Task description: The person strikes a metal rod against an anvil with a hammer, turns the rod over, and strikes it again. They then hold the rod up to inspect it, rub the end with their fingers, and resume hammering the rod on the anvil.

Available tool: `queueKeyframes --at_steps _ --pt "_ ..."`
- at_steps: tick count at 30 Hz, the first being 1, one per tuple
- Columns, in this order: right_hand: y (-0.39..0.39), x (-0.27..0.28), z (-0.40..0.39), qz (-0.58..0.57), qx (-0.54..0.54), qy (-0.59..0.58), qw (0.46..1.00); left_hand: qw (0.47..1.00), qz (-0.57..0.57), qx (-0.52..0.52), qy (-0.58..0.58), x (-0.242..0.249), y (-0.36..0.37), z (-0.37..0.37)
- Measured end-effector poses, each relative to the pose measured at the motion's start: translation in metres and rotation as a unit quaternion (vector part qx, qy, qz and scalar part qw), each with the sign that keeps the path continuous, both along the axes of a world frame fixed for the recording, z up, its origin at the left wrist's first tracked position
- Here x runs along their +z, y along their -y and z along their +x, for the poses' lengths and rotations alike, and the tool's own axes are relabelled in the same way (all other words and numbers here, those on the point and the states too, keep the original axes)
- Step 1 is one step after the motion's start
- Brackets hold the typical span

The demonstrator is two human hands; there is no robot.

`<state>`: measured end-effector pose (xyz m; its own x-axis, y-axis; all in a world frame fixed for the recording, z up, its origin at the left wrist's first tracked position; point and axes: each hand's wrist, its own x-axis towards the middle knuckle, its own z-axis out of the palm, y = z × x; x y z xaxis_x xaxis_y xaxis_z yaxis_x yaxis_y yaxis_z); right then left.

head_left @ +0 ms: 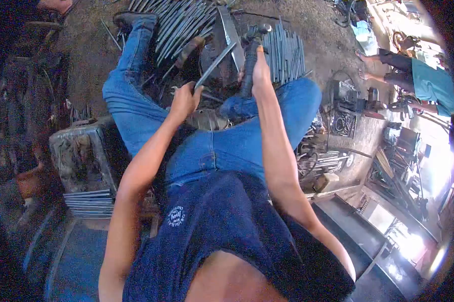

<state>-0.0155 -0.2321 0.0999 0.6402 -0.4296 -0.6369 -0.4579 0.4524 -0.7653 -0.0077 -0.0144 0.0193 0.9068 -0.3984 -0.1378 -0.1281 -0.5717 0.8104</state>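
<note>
My left hand [185, 103] is closed round the lower end of a thin grey metal rod [217, 64], which slants up to the right. My right hand [260, 75] is closed round a long dark tool [250, 58] with a metal part at its upper end; its exact kind is unclear. A flat shiny metal bar [230, 38] lies between the rod and the tool, close to both. Beyond my hands, many metal rods [174, 25] are piled on the ground at the upper left, and more rods [285, 53] lie to the right of the tool.
My bent legs frame the work spot. Another person [428, 83] in a green shirt stands at the right, beside tools and a metal case [345, 123]. A block-like metal object [81, 156] and a stack of rods [88, 204] are at the left. Another person's hand [58, 5] shows at the top left.
</note>
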Motion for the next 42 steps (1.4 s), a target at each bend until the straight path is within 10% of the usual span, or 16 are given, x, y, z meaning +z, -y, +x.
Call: queueKeyframes --at_steps 15,28,30,32,33,34,37,42 --pt "-0.010 -0.053 -0.036 -0.074 -0.014 -0.074 0.994 0.989 0.037 -0.015 -0.141 0.022 -0.004 0.007" --pt "-0.005 0.145 0.020 -0.185 -0.086 0.296 0.933 0.998 0.028 -0.009 -0.061 0.003 -0.001 0.005" --pt "-0.011 0.098 0.022 -0.218 -0.055 0.259 0.939 0.998 0.019 -0.005 -0.060 -0.002 -0.001 0.008" --pt "0.014 -0.051 0.029 -0.362 -0.024 -0.058 0.930 0.998 0.026 -0.002 -0.062 -0.014 -0.002 0.006" --pt "0.003 -0.067 0.026 -0.128 -0.005 -0.076 0.989 0.997 0.016 -0.007 -0.074 0.016 -0.003 0.006" --pt "0.003 -0.080 0.031 -0.234 -0.021 -0.079 0.969 0.998 0.012 -0.008 -0.068 0.011 0.001 0.008" --pt "-0.006 -0.021 0.023 -0.033 0.024 -0.024 0.999 0.996 0.000 -0.013 -0.085 0.002 -0.002 0.006" --pt "-0.022 -0.006 -0.003 -0.043 -0.007 -0.037 0.998 0.997 0.009 0.017 -0.079 0.007 -0.001 0.005"
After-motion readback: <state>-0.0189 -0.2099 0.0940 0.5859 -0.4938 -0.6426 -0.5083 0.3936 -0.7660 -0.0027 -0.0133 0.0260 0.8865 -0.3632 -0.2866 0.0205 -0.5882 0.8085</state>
